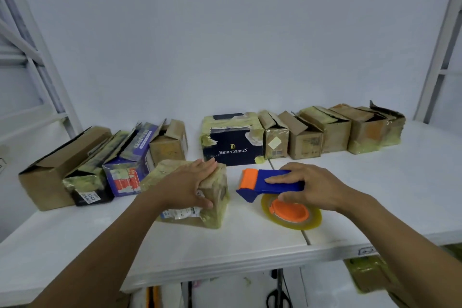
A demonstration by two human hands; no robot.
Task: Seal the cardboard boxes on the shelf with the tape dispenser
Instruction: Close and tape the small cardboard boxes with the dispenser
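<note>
A small tape-covered cardboard box [212, 207] stands near the front of the white shelf [250, 245]. My left hand [190, 186] lies on its top, fingers stretched over the far edge and thumb curled down the front face. Just right of the box is the blue and orange tape dispenser [270, 182], its clear tape roll [291, 212] resting on the shelf. My right hand [315, 186] grips the dispenser's blue handle from above. The dispenser's orange nose points left toward the box, a short gap apart.
A row of boxes lines the back: open brown and blue ones [100, 157] at the left, a dark Benlydesign box [232, 140] in the middle, several taped brown boxes [332, 130] to the right. Metal uprights [435, 57] flank the shelf. Scissors [278, 299] lie below.
</note>
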